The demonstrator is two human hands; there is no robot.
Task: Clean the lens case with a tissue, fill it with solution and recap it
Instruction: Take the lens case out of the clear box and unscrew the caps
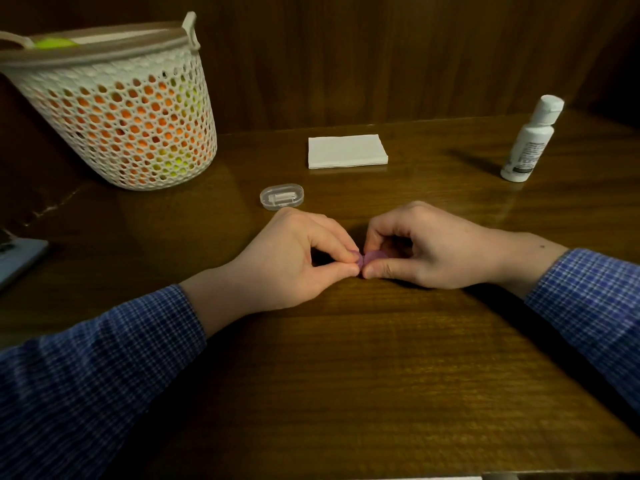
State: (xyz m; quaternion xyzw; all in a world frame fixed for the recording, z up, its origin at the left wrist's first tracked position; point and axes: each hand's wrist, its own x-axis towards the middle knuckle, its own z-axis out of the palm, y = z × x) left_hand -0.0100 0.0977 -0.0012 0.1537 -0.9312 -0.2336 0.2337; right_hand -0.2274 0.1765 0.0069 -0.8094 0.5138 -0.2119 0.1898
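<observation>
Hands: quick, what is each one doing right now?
Left hand: pinching the purple lens case.
Right hand: pinching the same case from the other side.

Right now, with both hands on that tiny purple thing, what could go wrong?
The purple lens case is mostly hidden between the left hand and right hand, pinched only at the fingertips, so it might slip onto the table. A loosened cap could roll off unseen. The solution bottle is tall and narrow, and reaching for it could tip it over.
</observation>
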